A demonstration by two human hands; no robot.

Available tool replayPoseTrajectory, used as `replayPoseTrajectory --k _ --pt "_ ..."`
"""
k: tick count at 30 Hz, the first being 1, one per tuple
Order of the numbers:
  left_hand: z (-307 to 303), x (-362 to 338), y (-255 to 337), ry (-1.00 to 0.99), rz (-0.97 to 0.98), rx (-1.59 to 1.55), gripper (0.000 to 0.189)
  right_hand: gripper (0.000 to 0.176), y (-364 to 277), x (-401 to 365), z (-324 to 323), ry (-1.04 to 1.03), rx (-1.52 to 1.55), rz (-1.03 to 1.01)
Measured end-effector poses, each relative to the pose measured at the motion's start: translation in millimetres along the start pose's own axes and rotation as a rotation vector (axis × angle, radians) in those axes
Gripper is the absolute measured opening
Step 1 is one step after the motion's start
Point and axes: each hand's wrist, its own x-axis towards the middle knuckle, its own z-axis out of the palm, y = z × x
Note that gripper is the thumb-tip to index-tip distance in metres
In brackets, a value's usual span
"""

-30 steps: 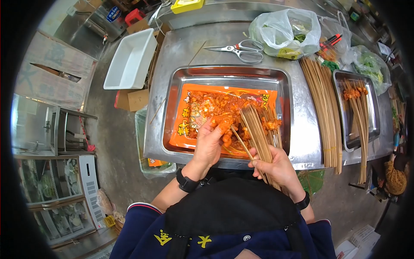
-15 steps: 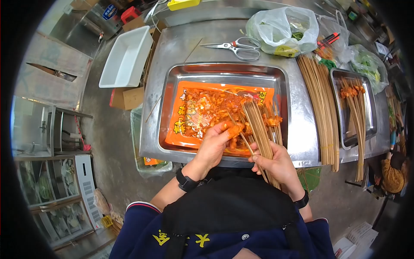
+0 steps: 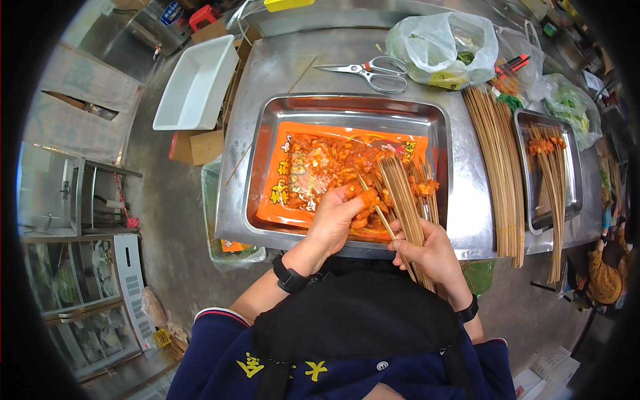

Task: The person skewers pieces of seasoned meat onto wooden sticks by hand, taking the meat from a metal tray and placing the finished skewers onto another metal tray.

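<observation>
Taking the large tray (image 3: pixel 360 107) as a clock, with 12 at its far wall: at 6 o'clock the left hand (image 3: pixel 333 223) has thumb and fingers closed on a sauced piece (image 3: pixel 365 200), above the orange packet (image 3: pixel 273 210). The piece looks slippery, so it could slide out; the single skewer (image 3: pixel 385 223) has its tip close to the fingers, so a slip could prick them. Whether it passes through the piece, I cannot tell. Near 5 o'clock the right hand (image 3: pixel 427 252) is clamped on the skewer bundle (image 3: pixel 403 200) and also pinches the single skewer; because of this double grip, some sticks could loosen and drop.

About room: at 9 o'clock the table (image 3: pixel 280 70) gives a narrow bare strip. At 12, bare metal lies before the scissors (image 3: pixel 363 69). At 6, the person's body (image 3: pixel 347 320) is near the table edge, leaving little space. At 3, the long sticks (image 3: pixel 497 180) overhang this edge, where an arm could knock them
</observation>
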Motion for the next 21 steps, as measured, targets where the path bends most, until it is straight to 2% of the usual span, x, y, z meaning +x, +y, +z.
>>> replayPoseTrajectory --k 5,12,14,15,17,18,20,21 --pt "-7.5 4.9 -4.5 -0.122 0.004 -0.027 0.016 0.027 1.6 2.6 -3.9 -0.03 0.09 0.006" --pt "-6.6 7.2 -4.9 -0.097 -0.014 -0.007 0.016 0.027 1.4 1.7 -3.9 -0.046 0.136 0.031" --pt "-10.0 8.8 -4.5 -0.115 -0.011 0.024 0.016 0.026 2.7 0.3 2.0 0.032 0.008 -0.13" --pt "-9.6 8.4 -3.2 -0.11 -0.005 0.023 0.016 0.026 2.0 1.2 0.1 0.026 0.005 -0.131" --pt "-5.3 8.3 -1.2 -0.086 -0.025 0.032 0.015 0.026 0.2 1.1 -6.7 0.079 -0.574 -0.617" --pt "-4.4 10.5 -1.1 -0.087 -0.021 0.029 0.015 0.026 -2.0 -0.6 -5.6 0.077 -0.578 -0.62" --pt "-3.1 15.9 -3.3 -0.107 -0.053 0.051 0.015 0.025 -7.3 -7.0 -0.9 0.019 -0.293 -0.219" --pt "-1.4 20.0 -5.9 -0.107 -0.052 0.048 0.015 0.025 -9.5 -7.6 1.5 0.019 -0.296 -0.219"
